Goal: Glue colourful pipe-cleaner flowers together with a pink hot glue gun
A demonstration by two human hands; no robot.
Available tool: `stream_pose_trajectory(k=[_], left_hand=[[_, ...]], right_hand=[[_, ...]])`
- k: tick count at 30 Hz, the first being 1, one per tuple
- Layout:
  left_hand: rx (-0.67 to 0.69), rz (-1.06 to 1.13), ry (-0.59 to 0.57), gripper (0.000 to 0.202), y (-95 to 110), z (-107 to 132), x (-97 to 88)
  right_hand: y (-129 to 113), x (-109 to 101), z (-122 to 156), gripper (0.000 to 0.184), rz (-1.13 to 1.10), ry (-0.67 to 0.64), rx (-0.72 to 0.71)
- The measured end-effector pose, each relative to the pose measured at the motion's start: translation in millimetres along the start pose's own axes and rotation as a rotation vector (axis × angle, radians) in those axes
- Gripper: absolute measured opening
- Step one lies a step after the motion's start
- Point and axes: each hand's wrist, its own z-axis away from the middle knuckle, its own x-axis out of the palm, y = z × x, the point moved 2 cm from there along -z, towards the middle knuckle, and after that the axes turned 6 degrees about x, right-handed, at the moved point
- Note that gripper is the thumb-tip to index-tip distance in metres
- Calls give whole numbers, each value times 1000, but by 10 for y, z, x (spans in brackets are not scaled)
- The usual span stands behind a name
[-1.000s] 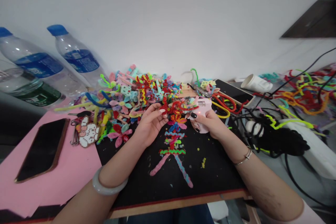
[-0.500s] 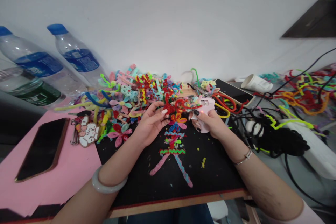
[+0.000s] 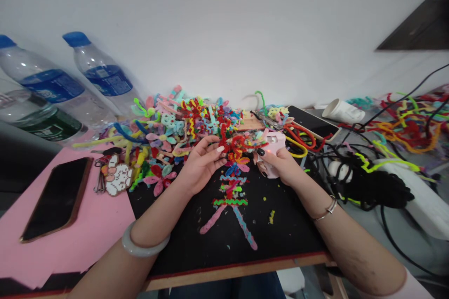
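Observation:
My left hand [image 3: 206, 161] is closed, with thumb and fingertips pinching a red pipe-cleaner piece [image 3: 224, 142] at the upper end of a colourful pipe-cleaner figure [image 3: 231, 191]. That figure lies on the black mat, with zigzag strips across it and two legs spread toward me. In my right hand [image 3: 277, 163] is a pale pink hot glue gun [image 3: 275, 140] with a small orange-red light glowing near my thumb. Its front end points left toward the red piece; the tip is lost among the coloured pipe cleaners.
A heap of pipe-cleaner flowers [image 3: 168, 131] lies behind my hands. Plastic bottles [image 3: 108, 81] and a phone [image 3: 56, 198] on pink paper [image 3: 101, 224] are at left. To the right are another phone [image 3: 312, 122], a paper cup [image 3: 343, 111], black cables [image 3: 379, 189] and loose pipe cleaners [image 3: 421, 126].
The glue gun in my right hand has shifted and turned very slightly. My left hand stays almost still on the red piece, and the figure lies where it was.

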Motion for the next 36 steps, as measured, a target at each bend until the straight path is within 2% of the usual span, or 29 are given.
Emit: stream_pose_trajectory(k=[19, 36], left_hand=[[-3, 3, -4, 25, -1, 8, 5], [13, 39, 46, 22, 7, -10, -13]], right_hand=[[18, -19, -2, 39, 33, -21, 2], [38, -37, -12, 37, 49, -31, 0]])
